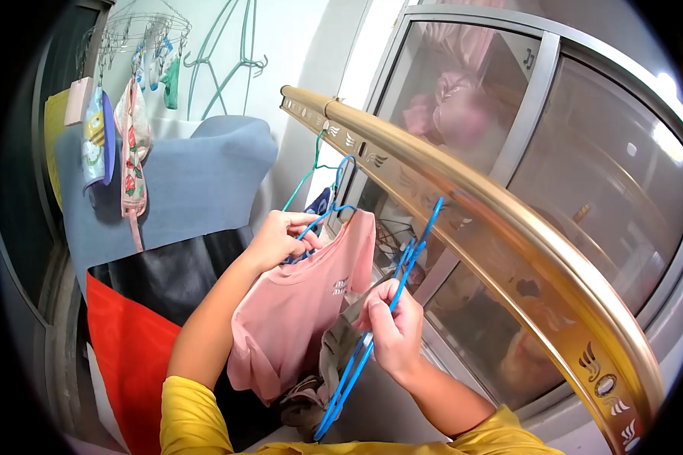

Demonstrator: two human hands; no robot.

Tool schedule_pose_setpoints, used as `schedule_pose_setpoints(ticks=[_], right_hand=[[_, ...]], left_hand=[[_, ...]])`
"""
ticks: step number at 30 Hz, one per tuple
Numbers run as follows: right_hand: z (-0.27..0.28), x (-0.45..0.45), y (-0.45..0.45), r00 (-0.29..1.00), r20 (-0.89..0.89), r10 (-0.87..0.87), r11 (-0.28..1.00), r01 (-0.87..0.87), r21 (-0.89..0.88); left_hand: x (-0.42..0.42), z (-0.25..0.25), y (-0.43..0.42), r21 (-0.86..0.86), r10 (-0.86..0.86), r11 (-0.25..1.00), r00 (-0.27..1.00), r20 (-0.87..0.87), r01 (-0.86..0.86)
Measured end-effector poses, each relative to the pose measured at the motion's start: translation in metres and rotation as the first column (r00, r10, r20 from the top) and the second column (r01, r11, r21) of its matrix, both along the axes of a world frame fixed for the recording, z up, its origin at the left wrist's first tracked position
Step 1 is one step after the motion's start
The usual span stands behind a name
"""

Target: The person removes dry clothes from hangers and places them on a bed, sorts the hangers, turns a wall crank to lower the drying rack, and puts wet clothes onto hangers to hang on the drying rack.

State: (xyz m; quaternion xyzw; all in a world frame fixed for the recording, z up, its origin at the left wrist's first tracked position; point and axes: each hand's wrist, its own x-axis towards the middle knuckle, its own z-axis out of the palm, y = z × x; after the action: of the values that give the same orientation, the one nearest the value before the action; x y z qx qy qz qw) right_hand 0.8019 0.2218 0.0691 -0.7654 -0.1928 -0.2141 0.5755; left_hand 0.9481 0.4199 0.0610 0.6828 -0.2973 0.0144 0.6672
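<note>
My left hand [287, 241] is closed with its fingertips on a blue wire hanger [319, 218] at the collar of a pink shirt [307, 311]. This shirt hangs below the gold rail, with a small dark print on its chest. In my right hand [393, 326] is another blue clothes hanger [349, 383], tilted and seen almost edge-on, its hook pointing up toward the rail. I cannot tell whether it is one hanger or two together. A grey-brown garment [338, 353] hangs between the pink shirt and my right hand; what holds it is hidden.
The gold drying rail [463, 178] slants across from upper left to lower right. A green hanger [302, 188] and a dark blue patterned cloth [320, 202] are beside the shirt. Glass sliding doors [607, 167] stand behind. At left, a clip hanger [140, 29] holds small items above a grey-blue cover [190, 186].
</note>
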Motion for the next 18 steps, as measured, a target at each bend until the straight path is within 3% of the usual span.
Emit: schedule_pose_setpoints(ticks=[7,10,18], right_hand=[[-0.013,0.018,-0.003,0.999,-0.021,-0.041,0.996,0.043,0.075],[-0.021,0.021,-0.005,0.995,-0.099,-0.022,0.993,0.033,0.116],[-0.024,0.016,-0.008,0.995,-0.097,-0.026,0.998,0.031,0.048]], left_hand=[[-0.022,0.028,0.012,-0.084,0.046,0.996,0.997,0.055,-0.042],[-0.005,0.015,0.001,-0.107,0.002,0.994,0.993,0.116,0.011],[0.006,0.008,-0.020,-0.029,0.030,0.999,1.000,0.007,-0.030]])
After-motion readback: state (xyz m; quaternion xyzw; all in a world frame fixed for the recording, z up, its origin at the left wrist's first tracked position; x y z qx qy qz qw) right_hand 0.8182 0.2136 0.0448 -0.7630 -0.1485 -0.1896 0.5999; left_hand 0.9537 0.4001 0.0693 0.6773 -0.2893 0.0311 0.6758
